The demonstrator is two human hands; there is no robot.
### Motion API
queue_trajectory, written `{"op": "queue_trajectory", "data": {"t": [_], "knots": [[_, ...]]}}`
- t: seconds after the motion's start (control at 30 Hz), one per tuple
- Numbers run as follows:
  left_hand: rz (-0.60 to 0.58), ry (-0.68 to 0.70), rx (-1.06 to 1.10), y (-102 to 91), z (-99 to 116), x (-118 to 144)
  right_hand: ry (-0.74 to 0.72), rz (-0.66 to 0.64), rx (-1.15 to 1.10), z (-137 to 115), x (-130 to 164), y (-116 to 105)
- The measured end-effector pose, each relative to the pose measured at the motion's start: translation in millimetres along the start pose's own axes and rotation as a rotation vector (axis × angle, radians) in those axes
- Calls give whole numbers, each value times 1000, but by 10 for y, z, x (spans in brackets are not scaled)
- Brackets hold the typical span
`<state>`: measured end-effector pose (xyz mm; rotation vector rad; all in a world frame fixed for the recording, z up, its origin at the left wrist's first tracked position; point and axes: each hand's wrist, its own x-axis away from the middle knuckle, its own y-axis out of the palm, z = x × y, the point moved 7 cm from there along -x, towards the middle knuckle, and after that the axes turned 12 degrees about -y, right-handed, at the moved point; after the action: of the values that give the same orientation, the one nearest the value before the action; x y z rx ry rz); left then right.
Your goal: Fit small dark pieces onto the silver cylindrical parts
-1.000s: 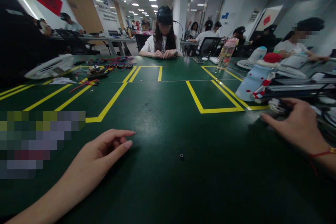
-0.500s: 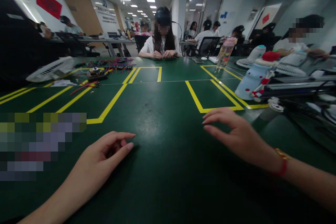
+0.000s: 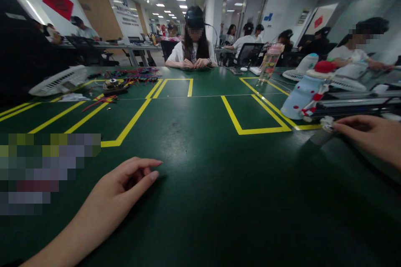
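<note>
Left hand: my left hand (image 3: 125, 183) lies on the dark green matte tabletop (image 3: 200, 200), palm side down, fingers loosely curled, thumb and index nearly meeting. Nothing visible between them, so I read it as empty.
Right hand: my right hand (image 3: 371, 135) is stretched out to the far right edge, fingers bent, tips at a small white round-topped part (image 3: 327, 124) that sits on a grey stub (image 3: 319, 137). Touching or pinching? Can't tell; too blurred.
Where the part is: just right of the yellow tape rectangle (image 3: 250, 129), in front of the long black rail-like device (image 3: 354, 106), close below the pale blue dotted bottle lying tilted w/ a red cap (image 3: 300, 96).
Vs 0.5 s ago: right hand was hovering spread over mid tabletop by the yellow rectangle's near corner; now it is back at the right, by the white part. Wrist w/ red cord and gold bracelet has gone out of frame.
Vs 1.0 s ago: right hand was in approx. the same place as now. The tiny dark ring seen on the tabletop then doesn't show now.
Left hand change: none, same pose and place in all three frames.
</note>
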<state>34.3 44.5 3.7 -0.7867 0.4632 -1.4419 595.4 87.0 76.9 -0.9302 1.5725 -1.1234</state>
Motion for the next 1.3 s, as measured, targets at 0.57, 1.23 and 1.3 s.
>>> {"op": "queue_trajectory", "data": {"t": [0.57,1.23,1.3], "knots": [[-10,43,13,13,-16,23,-89,-6,-159,12,35,123],[-5,158,-62,41,225,79,-906,-335,-1015,-2747,1301,550],[-72,274,-56,162,515,161,-868,-377,-1053,-2736,1292,612]]}}
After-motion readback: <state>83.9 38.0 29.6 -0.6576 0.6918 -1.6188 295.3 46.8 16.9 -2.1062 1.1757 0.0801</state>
